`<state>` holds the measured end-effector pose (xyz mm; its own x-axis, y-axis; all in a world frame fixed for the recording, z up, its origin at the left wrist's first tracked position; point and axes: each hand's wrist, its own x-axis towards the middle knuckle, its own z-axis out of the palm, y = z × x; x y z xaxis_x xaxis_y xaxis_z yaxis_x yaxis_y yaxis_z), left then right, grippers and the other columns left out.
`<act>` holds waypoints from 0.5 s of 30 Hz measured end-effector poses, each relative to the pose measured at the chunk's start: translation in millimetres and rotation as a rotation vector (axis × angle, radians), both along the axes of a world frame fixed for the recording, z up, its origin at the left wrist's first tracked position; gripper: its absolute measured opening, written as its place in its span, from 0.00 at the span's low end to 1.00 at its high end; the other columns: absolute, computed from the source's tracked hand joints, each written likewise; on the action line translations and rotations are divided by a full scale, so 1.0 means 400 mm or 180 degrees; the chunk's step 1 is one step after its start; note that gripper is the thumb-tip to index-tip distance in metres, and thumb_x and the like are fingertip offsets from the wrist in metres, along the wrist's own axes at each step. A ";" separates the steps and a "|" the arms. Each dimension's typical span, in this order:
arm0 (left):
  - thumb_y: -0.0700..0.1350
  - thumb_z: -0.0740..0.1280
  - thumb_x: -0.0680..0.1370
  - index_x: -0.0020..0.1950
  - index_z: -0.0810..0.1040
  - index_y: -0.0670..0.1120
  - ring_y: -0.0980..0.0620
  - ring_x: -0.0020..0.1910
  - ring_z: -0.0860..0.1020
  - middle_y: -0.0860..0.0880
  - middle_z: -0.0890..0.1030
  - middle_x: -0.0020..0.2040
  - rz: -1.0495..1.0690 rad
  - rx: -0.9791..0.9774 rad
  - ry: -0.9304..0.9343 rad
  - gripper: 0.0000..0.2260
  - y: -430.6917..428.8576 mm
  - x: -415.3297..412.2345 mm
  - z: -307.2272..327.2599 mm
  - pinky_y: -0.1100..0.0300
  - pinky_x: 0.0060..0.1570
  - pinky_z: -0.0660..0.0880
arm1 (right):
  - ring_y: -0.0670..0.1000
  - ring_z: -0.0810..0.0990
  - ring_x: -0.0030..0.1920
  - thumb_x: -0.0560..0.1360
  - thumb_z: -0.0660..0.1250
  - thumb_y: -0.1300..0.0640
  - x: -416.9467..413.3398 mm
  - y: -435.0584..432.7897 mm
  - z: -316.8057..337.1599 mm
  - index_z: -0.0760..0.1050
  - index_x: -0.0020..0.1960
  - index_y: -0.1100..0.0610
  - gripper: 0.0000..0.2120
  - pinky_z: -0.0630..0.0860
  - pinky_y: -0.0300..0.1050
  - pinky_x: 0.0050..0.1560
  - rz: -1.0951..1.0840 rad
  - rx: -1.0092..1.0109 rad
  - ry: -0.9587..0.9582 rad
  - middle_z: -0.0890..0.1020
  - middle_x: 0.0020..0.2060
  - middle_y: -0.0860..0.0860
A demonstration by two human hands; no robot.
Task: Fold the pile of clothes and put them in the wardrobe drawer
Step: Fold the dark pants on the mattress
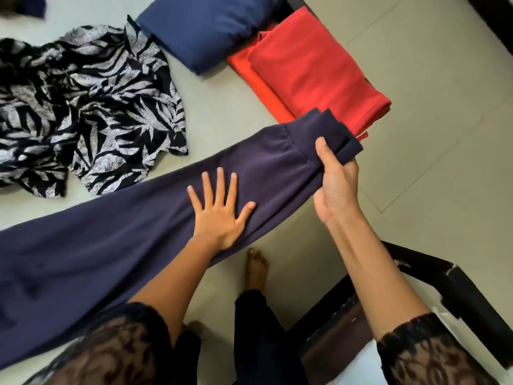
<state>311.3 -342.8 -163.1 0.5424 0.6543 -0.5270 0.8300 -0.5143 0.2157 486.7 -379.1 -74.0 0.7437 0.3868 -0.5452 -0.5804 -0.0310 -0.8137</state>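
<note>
The right hand (pixel 336 176) is curled round the banded end of the purple trousers (pixel 133 245). The thumb lies on top of the band and the fingers are tucked underneath, lifting that end a little off the counter (pixel 222 112). Just beside it, the left hand (pixel 219 207) lies flat on the same trousers with the palm down and all five fingers straight and spread, pressing the cloth.

The trousers stretch in a long strip from the banded end at the right hand across the counter towards the lower left. They pass under the left forearm, and their near edge hangs over the counter's rim.

Touching the banded end on its far side is a folded red garment (pixel 319 73), which rests on a folded orange-red garment (pixel 249 79). A folded navy garment (pixel 200 31) lies next to these, further back. Well to the left, an unfolded black-and-white leaf-print garment (pixel 91 107) lies crumpled on the counter.

Both forearms come out of black lace sleeves (pixel 422 354). Below the counter's edge, a bare foot (pixel 256 268) stands on the tiled floor (pixel 444 134), and a dark chair (pixel 458 287) stands to its right.
</note>
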 end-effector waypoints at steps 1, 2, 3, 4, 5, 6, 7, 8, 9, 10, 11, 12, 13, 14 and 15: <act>0.66 0.28 0.68 0.70 0.30 0.53 0.44 0.73 0.31 0.50 0.32 0.74 -0.0243 0.0046 -0.0019 0.34 0.008 -0.009 0.000 0.42 0.66 0.29 | 0.54 0.78 0.57 0.74 0.66 0.64 -0.026 0.012 0.018 0.74 0.57 0.60 0.11 0.74 0.48 0.61 0.0086 -0.0024 -0.0230 0.79 0.57 0.59; 0.65 0.28 0.68 0.71 0.32 0.53 0.45 0.73 0.33 0.50 0.35 0.75 -0.0426 0.0031 -0.0078 0.33 0.020 -0.024 0.005 0.43 0.68 0.30 | 0.53 0.79 0.56 0.73 0.67 0.63 -0.059 0.024 0.037 0.74 0.57 0.60 0.13 0.74 0.47 0.61 0.0182 -0.0047 -0.0468 0.80 0.56 0.57; 0.64 0.28 0.68 0.72 0.34 0.52 0.46 0.74 0.35 0.50 0.38 0.76 -0.0513 -0.0030 -0.0190 0.34 0.036 -0.037 0.011 0.45 0.69 0.32 | 0.51 0.79 0.57 0.73 0.67 0.62 -0.094 0.032 0.057 0.73 0.59 0.62 0.15 0.74 0.45 0.61 0.0287 -0.0097 -0.0681 0.80 0.56 0.56; 0.63 0.29 0.69 0.74 0.39 0.52 0.46 0.75 0.37 0.51 0.41 0.77 -0.0478 -0.0105 -0.0347 0.35 0.054 -0.052 0.028 0.46 0.70 0.34 | 0.46 0.79 0.56 0.74 0.67 0.62 -0.136 0.037 0.075 0.73 0.60 0.61 0.15 0.74 0.42 0.60 0.0444 -0.0166 -0.0904 0.80 0.55 0.53; 0.62 0.31 0.70 0.76 0.45 0.51 0.46 0.75 0.39 0.51 0.45 0.77 -0.0311 -0.0148 -0.0533 0.36 0.075 -0.072 0.044 0.47 0.71 0.37 | 0.39 0.79 0.53 0.75 0.67 0.63 -0.188 0.043 0.092 0.72 0.57 0.58 0.12 0.73 0.34 0.57 0.0636 -0.0230 -0.1154 0.80 0.51 0.47; 0.61 0.34 0.73 0.76 0.51 0.49 0.45 0.76 0.42 0.49 0.48 0.77 -0.0065 -0.0162 -0.0707 0.34 0.091 -0.091 0.058 0.46 0.71 0.39 | 0.31 0.77 0.47 0.75 0.66 0.63 -0.240 0.043 0.105 0.71 0.54 0.55 0.09 0.71 0.27 0.51 0.0844 -0.0235 -0.1430 0.79 0.46 0.41; 0.59 0.38 0.76 0.76 0.55 0.48 0.43 0.76 0.46 0.47 0.52 0.77 0.0262 -0.0105 -0.0841 0.31 0.107 -0.124 0.071 0.45 0.71 0.43 | 0.27 0.75 0.43 0.75 0.66 0.63 -0.302 0.042 0.115 0.70 0.51 0.56 0.08 0.68 0.22 0.46 0.1060 -0.0208 -0.1713 0.77 0.42 0.38; 0.56 0.44 0.80 0.75 0.60 0.47 0.41 0.75 0.51 0.45 0.57 0.76 0.0645 -0.0002 -0.0931 0.26 0.121 -0.160 0.082 0.43 0.71 0.47 | 0.26 0.75 0.43 0.75 0.66 0.61 -0.362 0.040 0.119 0.71 0.52 0.59 0.07 0.67 0.21 0.45 0.1266 -0.0159 -0.1984 0.77 0.42 0.39; 0.52 0.51 0.81 0.72 0.64 0.46 0.39 0.73 0.57 0.42 0.64 0.73 0.1103 0.0131 -0.1060 0.21 0.130 -0.196 0.092 0.41 0.70 0.54 | 0.30 0.77 0.48 0.76 0.64 0.59 -0.418 0.037 0.117 0.70 0.57 0.65 0.12 0.69 0.23 0.49 0.1447 -0.0096 -0.2150 0.80 0.46 0.45; 0.48 0.56 0.81 0.68 0.68 0.43 0.37 0.69 0.63 0.39 0.70 0.68 0.1608 0.0228 -0.1222 0.18 0.137 -0.250 0.108 0.40 0.66 0.61 | 0.39 0.77 0.57 0.77 0.62 0.58 -0.486 0.038 0.113 0.66 0.63 0.66 0.18 0.70 0.31 0.58 0.1762 -0.0014 -0.2225 0.80 0.55 0.54; 0.47 0.58 0.79 0.62 0.72 0.40 0.34 0.63 0.69 0.35 0.74 0.62 0.2031 0.0264 -0.1358 0.16 0.139 -0.296 0.126 0.42 0.60 0.67 | 0.50 0.72 0.66 0.77 0.60 0.58 -0.547 0.038 0.094 0.61 0.67 0.64 0.22 0.66 0.42 0.67 0.2108 0.0065 -0.2280 0.74 0.64 0.60; 0.49 0.58 0.77 0.56 0.73 0.38 0.32 0.58 0.73 0.32 0.76 0.56 0.2365 0.0286 -0.1420 0.17 0.139 -0.346 0.146 0.45 0.53 0.69 | 0.55 0.65 0.71 0.76 0.58 0.58 -0.606 0.035 0.063 0.58 0.67 0.61 0.22 0.58 0.52 0.71 0.2495 0.0066 -0.2448 0.67 0.69 0.62; 0.51 0.56 0.76 0.54 0.73 0.37 0.32 0.55 0.74 0.31 0.77 0.53 0.2644 0.0280 -0.1433 0.18 0.139 -0.391 0.162 0.47 0.48 0.68 | 0.57 0.58 0.73 0.75 0.57 0.59 -0.651 0.032 0.022 0.58 0.66 0.61 0.21 0.51 0.57 0.72 0.2911 0.0021 -0.2670 0.62 0.72 0.62; 0.52 0.54 0.78 0.55 0.74 0.37 0.33 0.56 0.73 0.32 0.77 0.54 0.2926 0.0283 -0.1428 0.20 0.136 -0.438 0.175 0.49 0.48 0.66 | 0.56 0.52 0.75 0.75 0.58 0.59 -0.686 0.026 -0.018 0.59 0.66 0.62 0.21 0.45 0.60 0.72 0.3438 -0.0119 -0.2838 0.58 0.73 0.61; 0.52 0.51 0.81 0.59 0.74 0.39 0.35 0.59 0.72 0.34 0.77 0.58 0.3146 0.0329 -0.1435 0.21 0.132 -0.477 0.180 0.52 0.52 0.65 | 0.54 0.48 0.75 0.76 0.59 0.56 -0.711 0.021 -0.053 0.60 0.67 0.64 0.22 0.41 0.62 0.72 0.4087 -0.0359 -0.2820 0.55 0.75 0.58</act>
